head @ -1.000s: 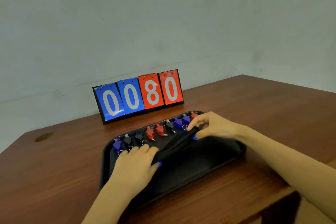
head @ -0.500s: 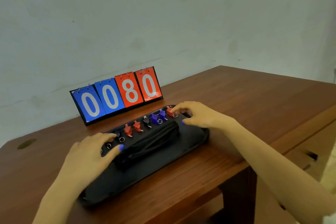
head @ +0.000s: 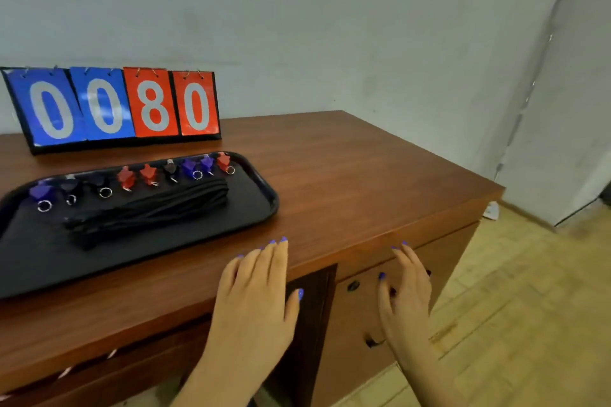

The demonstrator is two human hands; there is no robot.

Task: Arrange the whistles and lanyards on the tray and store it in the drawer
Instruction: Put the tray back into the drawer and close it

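A black tray lies on the wooden desk at the left. Along its far side runs a row of several whistles in blue, black and red, each with a metal ring. A bundle of black lanyards lies lengthwise in the tray's middle. My left hand rests flat on the desk's front edge, fingers straight, right of the tray and apart from it. My right hand hovers with spread fingers in front of the drawer front below the desk top, holding nothing.
A flip scoreboard reading 0080 stands behind the tray against the wall. The desk ends at a corner on the right. The drawer front has dark round knobs. Tiled floor lies to the right.
Both hands have left the tray and lanyards and come down to the desk's front edge. The view has swung right and down, revealing the drawer front and floor.
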